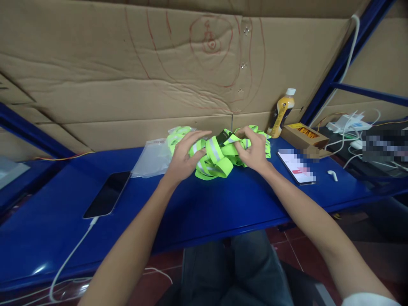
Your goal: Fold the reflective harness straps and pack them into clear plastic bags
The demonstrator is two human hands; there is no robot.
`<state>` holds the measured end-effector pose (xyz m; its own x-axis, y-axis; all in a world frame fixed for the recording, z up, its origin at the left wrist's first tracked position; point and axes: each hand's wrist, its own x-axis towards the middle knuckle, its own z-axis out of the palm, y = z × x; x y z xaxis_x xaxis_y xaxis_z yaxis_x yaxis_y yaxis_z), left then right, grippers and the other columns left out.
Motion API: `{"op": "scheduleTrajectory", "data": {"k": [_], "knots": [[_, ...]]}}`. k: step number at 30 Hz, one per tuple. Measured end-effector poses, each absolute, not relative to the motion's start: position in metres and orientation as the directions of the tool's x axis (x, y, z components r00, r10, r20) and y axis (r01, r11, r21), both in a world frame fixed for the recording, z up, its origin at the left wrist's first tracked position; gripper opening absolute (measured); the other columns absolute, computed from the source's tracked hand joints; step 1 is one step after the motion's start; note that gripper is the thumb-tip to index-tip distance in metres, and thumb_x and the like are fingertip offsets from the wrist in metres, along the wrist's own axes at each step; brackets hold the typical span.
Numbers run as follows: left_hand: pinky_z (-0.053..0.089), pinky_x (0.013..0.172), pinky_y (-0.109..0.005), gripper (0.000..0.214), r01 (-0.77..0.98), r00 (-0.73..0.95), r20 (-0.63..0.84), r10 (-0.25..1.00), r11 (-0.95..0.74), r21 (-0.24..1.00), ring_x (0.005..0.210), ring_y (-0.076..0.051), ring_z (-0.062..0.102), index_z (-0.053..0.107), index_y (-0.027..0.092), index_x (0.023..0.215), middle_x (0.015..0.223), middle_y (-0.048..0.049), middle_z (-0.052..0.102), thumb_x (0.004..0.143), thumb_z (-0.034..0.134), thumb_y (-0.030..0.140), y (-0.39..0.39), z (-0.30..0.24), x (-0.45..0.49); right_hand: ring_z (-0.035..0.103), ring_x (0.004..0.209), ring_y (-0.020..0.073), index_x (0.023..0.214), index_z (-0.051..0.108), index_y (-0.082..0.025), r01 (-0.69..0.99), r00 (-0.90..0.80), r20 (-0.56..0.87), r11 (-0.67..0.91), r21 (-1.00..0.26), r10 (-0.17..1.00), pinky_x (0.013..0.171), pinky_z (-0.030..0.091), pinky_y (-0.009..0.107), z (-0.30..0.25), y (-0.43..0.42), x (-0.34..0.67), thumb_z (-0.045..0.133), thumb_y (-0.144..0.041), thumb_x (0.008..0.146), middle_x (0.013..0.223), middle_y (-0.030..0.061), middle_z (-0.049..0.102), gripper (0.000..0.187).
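A bundle of neon-green straps with silver reflective bands (217, 156) lies on the blue table (204, 204) near the cardboard wall. My left hand (185, 154) rests on the bundle's left side with fingers curled over a strap. My right hand (253, 148) grips the bundle's right side, fingers pinched on the strap. A black buckle (222, 137) shows between the two hands. A clear plastic bag (153, 159) lies just left of my left hand.
A dark phone (107, 194) with a white cable lies at the left. At the right sit a second phone (296, 166), a white earbud (332, 174), a yellow bottle (282, 111) and a small cardboard box (304, 136). Cables and chargers crowd the far right.
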<state>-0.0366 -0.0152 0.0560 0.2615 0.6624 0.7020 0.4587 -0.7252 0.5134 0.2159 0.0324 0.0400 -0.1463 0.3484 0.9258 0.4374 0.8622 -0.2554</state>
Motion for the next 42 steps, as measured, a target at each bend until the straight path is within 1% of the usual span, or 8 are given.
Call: {"op": "scheduleTrajectory", "data": {"k": [6,10,16,21,24,30,33,42], "knots": [[0.044,0.122,-0.052,0.058,0.522,0.228,0.657,0.719,-0.66,0.54,0.141,-0.033,0.06,0.06,0.023,0.152,0.152,-0.0133,0.066,0.103,0.063,0.054,-0.025,0.054,-0.016,0.065,0.065,0.0206,0.086,0.06,-0.025,0.378,-0.039,0.922,0.86,-0.343,0.385,0.064,0.053,0.035,0.037,0.018,0.201,0.058,-0.023,0.089,0.076,0.0001,0.069,0.004],[0.051,0.114,-0.053,0.064,0.643,0.231,0.658,0.717,-0.62,0.45,0.129,-0.035,0.065,0.058,0.021,0.144,0.138,-0.0144,0.069,0.085,0.079,0.034,-0.024,0.045,-0.005,0.07,0.072,0.0213,0.091,0.063,-0.025,0.205,0.014,0.848,0.828,-0.522,0.53,0.068,0.058,0.035,0.035,0.018,0.196,0.062,-0.026,0.09,0.083,0.0012,0.074,0.002],[0.049,0.116,-0.053,0.077,0.723,0.272,0.681,0.68,-0.611,0.321,0.129,-0.035,0.062,0.054,0.022,0.153,0.136,-0.0131,0.063,0.077,0.064,0.012,-0.021,0.052,-0.026,0.071,0.076,0.0223,0.09,0.059,-0.025,0.154,0.128,0.804,0.79,-0.594,0.58,0.071,0.061,0.036,0.036,0.042,0.208,0.068,-0.037,0.092,0.083,0.0035,0.072,0.015],[0.048,0.116,-0.053,0.077,0.732,0.221,0.74,0.635,-0.609,0.304,0.127,-0.034,0.061,0.054,0.022,0.153,0.134,-0.0134,0.061,0.078,0.063,0.011,-0.023,0.055,-0.03,0.07,0.13,0.0316,0.13,0.066,-0.025,-0.006,-0.492,0.622,0.712,-0.702,0.609,0.106,0.06,0.047,0.057,0.046,0.238,0.084,-0.051,0.087,0.139,0.0122,0.072,0.054],[0.05,0.115,-0.052,0.077,0.744,0.257,0.742,0.619,-0.617,0.257,0.126,-0.034,0.06,0.053,0.022,0.154,0.134,-0.0139,0.058,0.079,0.063,0.008,-0.025,0.053,-0.026,0.055,0.151,0.032,0.149,0.06,-0.027,-0.008,-0.587,0.569,0.699,-0.716,0.576,0.122,0.05,0.049,0.064,0.038,0.24,0.082,-0.062,0.093,0.163,0.0118,0.057,0.07],[0.047,0.118,-0.057,0.071,0.707,0.429,0.678,0.597,-0.689,0.159,0.136,-0.039,0.054,0.05,0.02,0.158,0.142,-0.0188,0.053,0.092,0.074,0.031,-0.025,0.049,-0.019,0.07,0.078,0.0224,0.097,0.075,-0.021,0.214,-0.377,0.721,0.812,-0.542,0.581,0.075,0.054,0.034,0.046,0.033,0.213,0.065,-0.067,0.105,0.086,0.0032,0.077,0.048],[0.046,0.117,-0.059,0.065,0.745,0.418,0.713,0.562,-0.662,0.085,0.135,-0.041,0.055,0.057,0.02,0.151,0.142,-0.0206,0.057,0.095,0.076,0.048,-0.026,0.048,-0.016,0.066,0.072,0.0203,0.099,0.074,-0.021,0.272,-0.387,0.74,0.835,-0.478,0.549,0.068,0.048,0.031,0.043,0.027,0.206,0.059,-0.064,0.109,0.083,0.0023,0.075,0.047],[0.052,0.107,-0.053,0.028,0.835,0.274,0.798,0.537,-0.544,0.079,0.122,-0.036,0.068,0.069,0.021,0.129,0.134,-0.0165,0.073,0.105,0.06,0.034,-0.03,0.041,0.0,0.074,0.084,0.0226,0.106,0.074,-0.022,0.24,-0.408,0.773,0.874,-0.423,0.486,0.08,0.056,0.033,0.046,0.014,0.197,0.054,-0.055,0.113,0.097,0.0045,0.08,0.038]]}}
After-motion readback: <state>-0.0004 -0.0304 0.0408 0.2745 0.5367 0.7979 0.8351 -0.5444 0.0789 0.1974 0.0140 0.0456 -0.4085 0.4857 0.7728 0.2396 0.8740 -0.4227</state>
